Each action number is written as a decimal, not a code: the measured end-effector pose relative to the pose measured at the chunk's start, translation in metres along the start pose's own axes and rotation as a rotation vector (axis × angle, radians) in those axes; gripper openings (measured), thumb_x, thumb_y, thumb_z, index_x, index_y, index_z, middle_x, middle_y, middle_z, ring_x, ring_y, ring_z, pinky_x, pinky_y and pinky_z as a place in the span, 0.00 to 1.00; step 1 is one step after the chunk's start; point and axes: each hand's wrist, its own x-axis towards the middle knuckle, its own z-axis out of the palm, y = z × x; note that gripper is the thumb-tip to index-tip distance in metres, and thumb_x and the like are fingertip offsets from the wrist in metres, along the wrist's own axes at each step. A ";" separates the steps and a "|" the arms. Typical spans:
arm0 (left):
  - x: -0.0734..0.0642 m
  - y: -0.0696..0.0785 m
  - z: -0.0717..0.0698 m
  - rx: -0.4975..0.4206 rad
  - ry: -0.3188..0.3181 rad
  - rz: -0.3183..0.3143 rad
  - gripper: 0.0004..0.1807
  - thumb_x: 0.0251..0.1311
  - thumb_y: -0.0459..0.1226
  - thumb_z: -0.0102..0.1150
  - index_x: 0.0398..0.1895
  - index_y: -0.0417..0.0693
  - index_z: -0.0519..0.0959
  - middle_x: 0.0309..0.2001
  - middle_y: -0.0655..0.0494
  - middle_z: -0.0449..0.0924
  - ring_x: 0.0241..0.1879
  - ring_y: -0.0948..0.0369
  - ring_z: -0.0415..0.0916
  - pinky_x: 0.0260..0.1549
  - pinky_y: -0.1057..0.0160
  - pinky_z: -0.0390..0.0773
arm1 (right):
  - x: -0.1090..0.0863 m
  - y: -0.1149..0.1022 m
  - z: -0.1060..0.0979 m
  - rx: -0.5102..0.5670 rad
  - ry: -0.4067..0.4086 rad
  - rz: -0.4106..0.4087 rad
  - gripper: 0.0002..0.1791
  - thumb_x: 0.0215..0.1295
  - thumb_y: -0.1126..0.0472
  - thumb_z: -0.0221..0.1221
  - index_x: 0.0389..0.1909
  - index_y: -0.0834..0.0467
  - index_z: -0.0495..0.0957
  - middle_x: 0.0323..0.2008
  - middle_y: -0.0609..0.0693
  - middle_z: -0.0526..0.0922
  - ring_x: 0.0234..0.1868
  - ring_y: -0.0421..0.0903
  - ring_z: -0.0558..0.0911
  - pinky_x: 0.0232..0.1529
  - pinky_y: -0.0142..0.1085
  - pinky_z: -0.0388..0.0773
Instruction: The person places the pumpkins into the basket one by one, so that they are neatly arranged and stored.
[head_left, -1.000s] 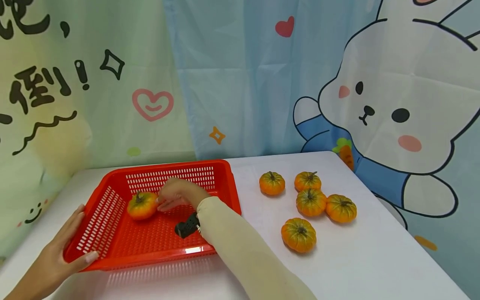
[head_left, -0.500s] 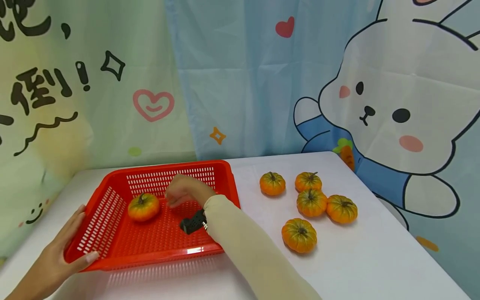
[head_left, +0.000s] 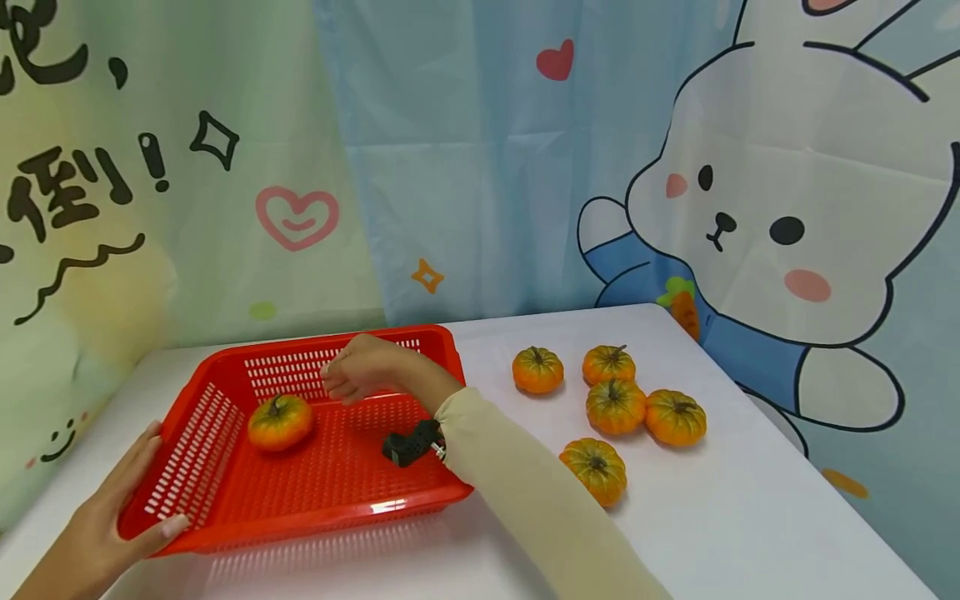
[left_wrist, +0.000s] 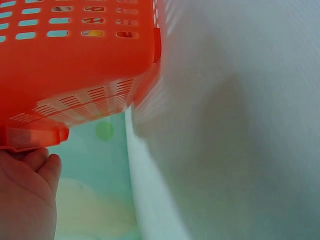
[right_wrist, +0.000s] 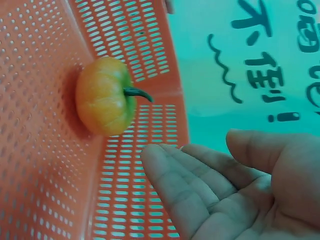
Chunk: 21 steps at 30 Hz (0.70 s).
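Note:
A red plastic basket [head_left: 322, 483] with slotted walls stands on the table's left side. Inside it, toward the left, sits a small orange pumpkin [head_left: 280, 422] with a dark green stem. My left hand [head_left: 97, 525] grips the basket's left end, thumb over the rim; in the left wrist view, curled fingers [left_wrist: 47, 167] show under the rim. My right hand [head_left: 375, 367] hovers over the basket's back part, right of the pumpkin and apart from it. The right wrist view shows this hand [right_wrist: 225, 190] holding nothing, fingers relaxed, beside the pumpkin [right_wrist: 105, 97].
Several more small pumpkins lie on the white table right of the basket: one at the back [head_left: 537, 370], a cluster of three [head_left: 616, 407], and one nearer [head_left: 596, 469], partly hidden by the right sleeve. A printed curtain [head_left: 465, 167] hangs behind the table.
My right hand has drawn away from the pumpkin in the basket, moving up and to the right. The pumpkin stays put in the basket, and the left hand keeps its place on the rim.

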 end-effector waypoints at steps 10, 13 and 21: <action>-0.001 0.000 -0.001 0.014 -0.017 -0.016 0.51 0.63 0.45 0.60 0.78 0.50 0.36 0.78 0.58 0.30 0.72 0.69 0.29 0.62 0.69 0.46 | -0.035 -0.005 -0.035 -0.019 -0.028 -0.114 0.18 0.72 0.63 0.54 0.57 0.68 0.76 0.52 0.59 0.81 0.55 0.52 0.80 0.49 0.42 0.77; 0.000 0.000 0.000 0.020 0.013 0.026 0.51 0.62 0.43 0.62 0.78 0.51 0.39 0.77 0.64 0.32 0.64 0.85 0.32 0.44 0.88 0.42 | -0.048 -0.006 -0.048 -0.084 -0.021 -0.143 0.17 0.72 0.62 0.54 0.56 0.67 0.78 0.50 0.57 0.82 0.54 0.51 0.81 0.48 0.40 0.77; 0.001 0.001 -0.001 0.010 0.040 0.073 0.51 0.60 0.41 0.64 0.78 0.51 0.41 0.76 0.72 0.33 0.60 0.89 0.38 0.44 0.89 0.44 | -0.086 0.007 -0.087 -0.230 -0.029 -0.200 0.21 0.75 0.59 0.50 0.62 0.65 0.74 0.58 0.57 0.78 0.58 0.52 0.77 0.51 0.39 0.76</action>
